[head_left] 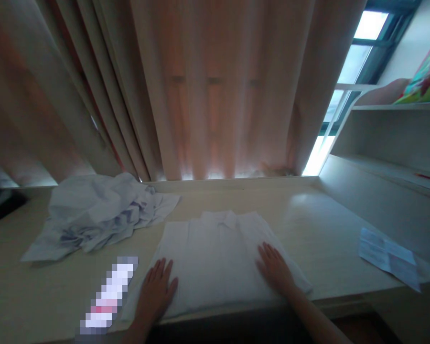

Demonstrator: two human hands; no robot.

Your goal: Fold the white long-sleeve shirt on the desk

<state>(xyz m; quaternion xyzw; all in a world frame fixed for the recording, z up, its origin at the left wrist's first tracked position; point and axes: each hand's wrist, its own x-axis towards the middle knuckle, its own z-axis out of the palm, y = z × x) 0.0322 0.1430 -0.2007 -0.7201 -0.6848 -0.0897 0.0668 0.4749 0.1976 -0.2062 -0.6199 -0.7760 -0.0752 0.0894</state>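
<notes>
A white collared shirt point(215, 263) lies folded on the pale desk, its collar toward the curtain and its lower edge along the desk's front. My left hand point(155, 291) rests flat on the shirt's left side, fingers stretched out. On the right side of the shirt my right hand point(275, 268) also lies flat, with its fingers extended. Neither hand grips anything. Just left of my left hand is a long, light object point(109, 296) with a pink patch, blurred into blocks so its kind cannot be made out.
A crumpled white cloth point(100, 210) is heaped at the desk's back left, beside a dark object point(3, 205) at the edge. A creased paper point(390, 258) lies at the right. Shelves point(397, 129) rise on the right, and a curtain point(222, 95) hangs behind the desk point(308, 224).
</notes>
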